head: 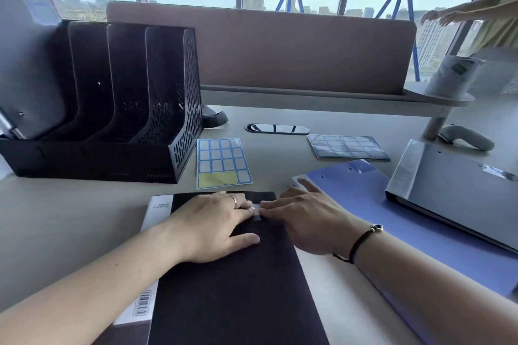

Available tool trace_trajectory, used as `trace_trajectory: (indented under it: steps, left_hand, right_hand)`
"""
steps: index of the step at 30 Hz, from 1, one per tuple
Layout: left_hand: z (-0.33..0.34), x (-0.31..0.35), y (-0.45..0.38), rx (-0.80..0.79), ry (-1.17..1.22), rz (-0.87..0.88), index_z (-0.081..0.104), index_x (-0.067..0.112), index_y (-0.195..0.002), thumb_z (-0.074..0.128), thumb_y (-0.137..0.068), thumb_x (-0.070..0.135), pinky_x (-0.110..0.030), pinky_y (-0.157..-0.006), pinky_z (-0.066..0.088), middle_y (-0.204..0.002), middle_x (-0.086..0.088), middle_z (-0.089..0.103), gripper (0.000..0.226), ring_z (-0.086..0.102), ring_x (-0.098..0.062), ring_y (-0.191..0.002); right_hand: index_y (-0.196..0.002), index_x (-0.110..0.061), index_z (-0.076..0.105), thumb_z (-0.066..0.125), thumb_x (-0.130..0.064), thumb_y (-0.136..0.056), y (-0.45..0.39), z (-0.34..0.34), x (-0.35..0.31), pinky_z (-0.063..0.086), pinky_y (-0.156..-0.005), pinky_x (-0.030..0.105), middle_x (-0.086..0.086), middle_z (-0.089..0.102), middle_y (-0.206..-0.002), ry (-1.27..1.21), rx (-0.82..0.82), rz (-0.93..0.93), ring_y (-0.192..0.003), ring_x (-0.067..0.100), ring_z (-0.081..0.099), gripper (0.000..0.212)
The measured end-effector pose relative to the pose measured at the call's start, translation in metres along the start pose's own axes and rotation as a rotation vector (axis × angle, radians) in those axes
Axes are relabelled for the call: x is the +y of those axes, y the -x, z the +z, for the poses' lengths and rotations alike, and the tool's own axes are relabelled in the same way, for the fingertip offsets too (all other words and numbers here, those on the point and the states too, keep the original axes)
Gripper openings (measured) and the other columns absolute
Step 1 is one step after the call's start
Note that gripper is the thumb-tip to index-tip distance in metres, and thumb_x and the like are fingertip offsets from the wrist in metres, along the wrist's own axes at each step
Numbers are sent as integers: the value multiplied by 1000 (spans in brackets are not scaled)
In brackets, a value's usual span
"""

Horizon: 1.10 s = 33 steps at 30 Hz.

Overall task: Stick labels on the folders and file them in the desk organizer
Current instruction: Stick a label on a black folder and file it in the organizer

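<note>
A black folder [232, 288] lies flat on the desk in front of me. My left hand [215, 221] rests on it with straight fingers. My right hand [305, 218] meets it from the right, and the fingertips of both press a small white label [257, 211] onto the cover. A label sheet [222, 164] with several blue-framed labels lies beyond the folder; part of its bottom row is peeled away. The black mesh desk organizer [145, 109] stands at the back left, a grey folder [25, 73] in its leftmost slot.
A purple folder [414, 232] and a grey binder [459, 193] lie to the right. More label sheets [347, 146] sit behind them. A desk partition [280, 47] closes the back. Another person's arm [459, 12] reaches in at the top right, near a white roll [451, 75].
</note>
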<state>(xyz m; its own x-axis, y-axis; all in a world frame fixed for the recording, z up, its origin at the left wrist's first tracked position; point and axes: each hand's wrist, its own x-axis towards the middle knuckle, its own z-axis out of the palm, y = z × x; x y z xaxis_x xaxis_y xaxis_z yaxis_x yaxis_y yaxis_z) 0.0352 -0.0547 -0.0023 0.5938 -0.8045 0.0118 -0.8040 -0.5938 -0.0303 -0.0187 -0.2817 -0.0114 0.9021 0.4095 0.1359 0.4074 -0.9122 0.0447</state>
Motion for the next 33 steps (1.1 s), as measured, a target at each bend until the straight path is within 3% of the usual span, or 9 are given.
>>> trace_trajectory:
  steps: [4, 8, 11, 16, 21, 24, 28, 30, 33]
  left_hand:
    - [-4, 2, 1, -4, 9, -11, 41, 29, -151, 25, -91, 72, -28, -116, 29, -155, 14, 39, 76, 39, -13, -141]
    - [-6, 2, 2, -23, 3, -10, 41, 29, -151, 24, -92, 71, -25, -118, 23, -159, 15, 34, 75, 34, -9, -144]
    - [-8, 4, 2, -39, 8, -15, 40, 29, -152, 21, -90, 71, -26, -119, 21, -160, 15, 32, 77, 30, -8, -146]
    - [-6, 2, 2, -57, 28, -17, 38, 28, -153, 29, -97, 68, -29, -124, 16, -163, 16, 26, 70, 20, -7, -151]
    - [-1, -2, 2, -48, 80, -9, 40, 25, -152, 31, -96, 68, -31, -125, 15, -163, 14, 26, 71, 17, -2, -151]
    - [-2, -1, 2, -17, 71, 1, 47, 24, -148, 35, -97, 66, -29, -123, 21, -160, 13, 34, 67, 26, -5, -148]
    - [-4, 1, -2, 74, -1, 11, 58, 23, -128, 29, -91, 72, -31, -107, 42, -139, 10, 55, 68, 54, -15, -126]
    - [-1, 1, -4, 74, -1, 31, 49, 27, -141, 31, -96, 68, -30, -116, 31, -152, 11, 43, 63, 41, -12, -139]
    - [3, -1, -6, -46, -6, 67, 19, 34, -159, 23, -102, 63, -33, -125, 6, -165, 21, 11, 64, 6, -5, -153]
  right_hand:
    - [-133, -44, 56, 24, -27, -82, 0, 2, 0, 38, -100, 43, -25, 56, -137, -23, -11, 15, -116, 12, 56, 63]
    - [-124, -39, 65, 38, -18, -83, 2, -2, 0, 35, -104, 43, -26, 60, -132, -30, 3, 48, -118, 15, 56, 53]
    - [-128, -39, 62, 36, -19, -82, 5, -6, -1, 28, -110, 43, -26, 56, -136, -61, -43, 85, -123, 14, 51, 58]
    - [-122, -38, 68, 32, -21, -80, 2, -5, 1, 34, -106, 41, -25, 61, -131, -75, -3, 72, -118, 15, 55, 57]
    - [-119, -36, 70, 42, -18, -79, 3, -4, 1, 38, -104, 40, -25, 62, -130, -118, 12, 83, -116, 16, 57, 52]
    - [-124, -38, 67, 37, -21, -81, 1, -5, 1, 32, -109, 37, -27, 57, -135, -167, -47, 121, -123, 11, 51, 55]
    - [-127, -37, 65, 42, -17, -85, 0, -8, 0, 29, -111, 34, -26, 55, -138, -195, -86, 134, -128, 6, 47, 53]
    - [-126, -37, 66, 43, -16, -84, -1, -8, 0, 31, -110, 35, -27, 56, -135, -182, -81, 120, -125, 6, 49, 53]
    - [-123, -34, 68, 42, -16, -83, -2, -10, -1, 36, -107, 37, -25, 61, -131, -170, -74, 85, -120, 12, 55, 51]
